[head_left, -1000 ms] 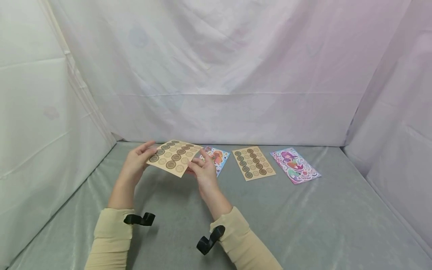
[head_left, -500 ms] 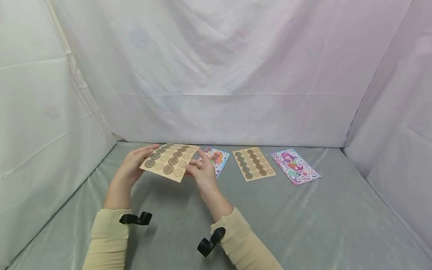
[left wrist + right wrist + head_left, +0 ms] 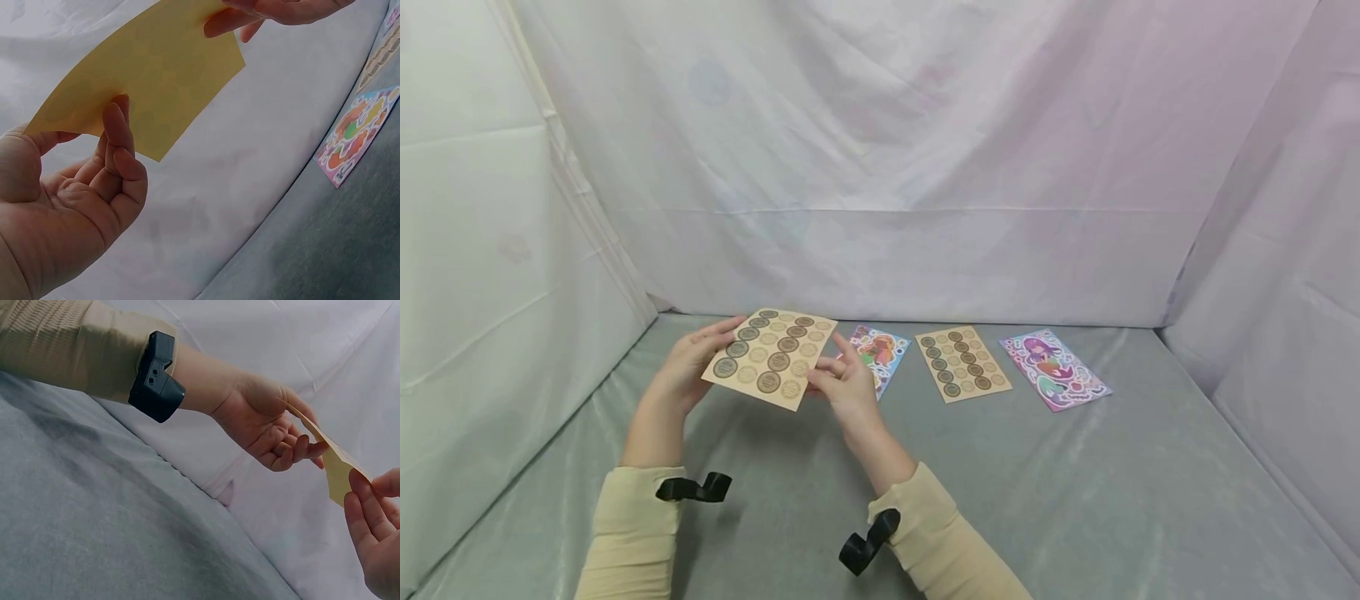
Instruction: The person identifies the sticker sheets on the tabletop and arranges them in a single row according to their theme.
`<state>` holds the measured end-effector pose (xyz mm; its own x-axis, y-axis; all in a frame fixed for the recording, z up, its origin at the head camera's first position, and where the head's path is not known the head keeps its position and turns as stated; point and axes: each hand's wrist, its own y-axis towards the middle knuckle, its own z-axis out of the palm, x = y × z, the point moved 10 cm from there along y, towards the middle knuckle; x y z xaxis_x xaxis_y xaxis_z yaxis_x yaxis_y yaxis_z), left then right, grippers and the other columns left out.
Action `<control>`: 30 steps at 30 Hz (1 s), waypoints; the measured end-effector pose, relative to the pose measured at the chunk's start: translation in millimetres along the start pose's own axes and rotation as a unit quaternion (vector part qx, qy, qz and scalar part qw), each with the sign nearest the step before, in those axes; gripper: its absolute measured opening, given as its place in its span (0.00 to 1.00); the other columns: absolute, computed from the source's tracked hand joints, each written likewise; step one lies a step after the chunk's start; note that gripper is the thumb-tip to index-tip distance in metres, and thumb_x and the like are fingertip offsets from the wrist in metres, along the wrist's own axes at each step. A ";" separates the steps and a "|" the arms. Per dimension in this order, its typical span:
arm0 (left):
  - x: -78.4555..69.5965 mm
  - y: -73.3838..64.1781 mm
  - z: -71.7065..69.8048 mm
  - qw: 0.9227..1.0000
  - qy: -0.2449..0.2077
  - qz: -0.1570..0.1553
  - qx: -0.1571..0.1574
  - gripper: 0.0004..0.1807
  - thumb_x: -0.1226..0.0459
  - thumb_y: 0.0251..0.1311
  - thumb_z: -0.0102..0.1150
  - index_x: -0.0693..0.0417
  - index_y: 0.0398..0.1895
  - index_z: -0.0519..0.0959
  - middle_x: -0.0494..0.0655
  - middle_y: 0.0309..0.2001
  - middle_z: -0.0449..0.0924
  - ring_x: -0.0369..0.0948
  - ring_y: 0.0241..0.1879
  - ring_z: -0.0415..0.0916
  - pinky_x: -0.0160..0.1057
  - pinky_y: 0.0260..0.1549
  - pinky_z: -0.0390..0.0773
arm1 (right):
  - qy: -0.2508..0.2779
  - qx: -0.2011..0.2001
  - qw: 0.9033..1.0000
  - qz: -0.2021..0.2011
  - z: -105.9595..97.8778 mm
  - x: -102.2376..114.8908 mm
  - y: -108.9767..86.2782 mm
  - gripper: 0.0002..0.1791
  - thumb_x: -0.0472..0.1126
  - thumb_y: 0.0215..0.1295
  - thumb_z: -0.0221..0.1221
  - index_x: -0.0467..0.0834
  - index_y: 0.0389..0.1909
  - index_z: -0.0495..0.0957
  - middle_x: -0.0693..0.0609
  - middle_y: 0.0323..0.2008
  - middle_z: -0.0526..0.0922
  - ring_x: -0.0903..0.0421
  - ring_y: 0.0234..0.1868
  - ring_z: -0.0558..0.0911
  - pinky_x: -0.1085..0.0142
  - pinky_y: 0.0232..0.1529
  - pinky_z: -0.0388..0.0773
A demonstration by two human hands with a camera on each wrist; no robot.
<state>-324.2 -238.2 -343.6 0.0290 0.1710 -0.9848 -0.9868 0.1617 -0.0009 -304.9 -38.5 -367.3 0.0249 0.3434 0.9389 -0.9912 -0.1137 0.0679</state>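
A tan sticker sheet [image 3: 765, 354] printed with rows of round dark and light stickers is held up above the table, tilted toward the head camera. My left hand [image 3: 688, 367] grips its left edge, with curled fingers [image 3: 119, 125] behind it in the left wrist view. On the opposite edge, my right hand [image 3: 848, 387] pinches the sheet between thumb and fingers. The sheet's plain yellowish back [image 3: 150, 75] faces the left wrist camera and bends slightly. In the right wrist view, both hands meet the same sheet [image 3: 337, 475] from opposite sides.
Behind the right hand lies a colourful mermaid sticker sheet [image 3: 883, 354]. Further right rest another tan round-sticker sheet [image 3: 964, 363] and a purple mermaid sticker sheet [image 3: 1054, 368]. White cloth walls [image 3: 895, 167] enclose the grey cloth-covered table [image 3: 1112, 500] at the back and sides.
The held sticker sheet has shifted left and slightly toward me, and now tilts more to face the head camera. My left hand has moved left with it; the sheets on the table stay put.
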 end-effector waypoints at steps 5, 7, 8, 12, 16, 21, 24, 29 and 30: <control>-0.1 -3.6 -3.1 1.000 0.027 0.003 0.006 0.33 0.62 0.70 0.51 0.64 0.73 0.53 0.41 0.38 0.84 0.36 0.34 0.82 0.34 0.38 0.79 | -0.013 0.005 1.000 0.001 1.2 -3.0 -0.1 0.38 0.23 0.58 0.59 0.38 0.70 0.59 0.41 0.39 0.84 0.55 0.32 0.84 0.62 0.37 0.82; 0.3 -4.9 -4.8 0.999 0.042 0.004 0.007 0.32 0.62 0.70 0.50 0.63 0.73 0.54 0.41 0.39 0.84 0.37 0.34 0.82 0.34 0.39 0.79 | -0.015 0.007 1.000 0.004 1.8 -4.4 -1.5 0.38 0.22 0.58 0.59 0.38 0.70 0.59 0.41 0.39 0.85 0.55 0.32 0.84 0.62 0.37 0.82; 0.6 -5.4 -5.7 0.999 0.050 0.005 0.008 0.32 0.61 0.70 0.50 0.62 0.73 0.54 0.40 0.39 0.84 0.37 0.35 0.82 0.35 0.39 0.78 | -0.015 0.009 1.000 0.006 2.2 -5.4 -2.2 0.38 0.22 0.58 0.59 0.37 0.70 0.59 0.41 0.38 0.85 0.55 0.31 0.84 0.61 0.37 0.82; 2.6 -7.6 -8.5 0.998 0.064 0.005 0.017 0.31 0.61 0.70 0.50 0.60 0.73 0.55 0.41 0.39 0.84 0.38 0.35 0.81 0.36 0.38 0.79 | -0.015 0.017 1.000 0.012 3.6 -9.1 -4.4 0.39 0.22 0.57 0.59 0.37 0.71 0.58 0.41 0.38 0.85 0.55 0.30 0.84 0.61 0.36 0.82; 4.8 -12.0 -9.8 0.997 0.067 0.008 0.034 0.30 0.63 0.71 0.48 0.61 0.73 0.56 0.42 0.39 0.84 0.38 0.34 0.82 0.37 0.37 0.79 | -0.018 0.026 0.999 0.009 4.9 -10.5 -6.4 0.40 0.21 0.56 0.58 0.37 0.71 0.57 0.40 0.38 0.84 0.54 0.30 0.84 0.60 0.36 0.82; 7.7 -19.5 -11.5 0.997 0.051 0.013 0.059 0.26 0.68 0.71 0.46 0.59 0.71 0.60 0.45 0.37 0.84 0.40 0.31 0.82 0.38 0.34 0.81 | -0.026 0.038 0.999 0.008 7.0 -11.5 -11.2 0.40 0.20 0.56 0.59 0.38 0.71 0.58 0.39 0.38 0.84 0.53 0.30 0.84 0.59 0.36 0.82; 9.8 -23.6 -12.5 0.996 0.042 0.014 0.075 0.25 0.69 0.71 0.45 0.57 0.71 0.61 0.47 0.36 0.85 0.41 0.31 0.83 0.39 0.33 0.81 | -0.029 0.045 0.999 0.009 7.9 -11.9 -14.4 0.40 0.20 0.55 0.59 0.39 0.70 0.59 0.39 0.39 0.84 0.52 0.30 0.85 0.59 0.36 0.82; 12.6 -30.3 -15.4 0.994 0.050 0.023 0.096 0.25 0.71 0.70 0.44 0.56 0.70 0.62 0.49 0.37 0.85 0.42 0.30 0.83 0.39 0.32 0.81 | -0.037 0.057 0.998 0.011 9.9 -11.6 -19.3 0.41 0.21 0.55 0.60 0.40 0.71 0.59 0.41 0.38 0.85 0.52 0.29 0.85 0.59 0.36 0.82; 13.3 -31.8 -15.7 0.993 0.051 0.025 0.100 0.25 0.71 0.70 0.44 0.56 0.70 0.62 0.49 0.37 0.85 0.42 0.31 0.83 0.39 0.32 0.81 | -0.039 0.059 0.997 0.012 10.3 -12.1 -20.1 0.41 0.21 0.55 0.60 0.40 0.71 0.59 0.41 0.38 0.85 0.52 0.29 0.85 0.59 0.36 0.82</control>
<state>-295.0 -256.3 -359.4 -0.0454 0.0856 -0.9953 -0.9348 0.3476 0.0726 -283.9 -50.0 -376.5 0.0159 0.2666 0.9637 -0.9696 -0.2314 0.0801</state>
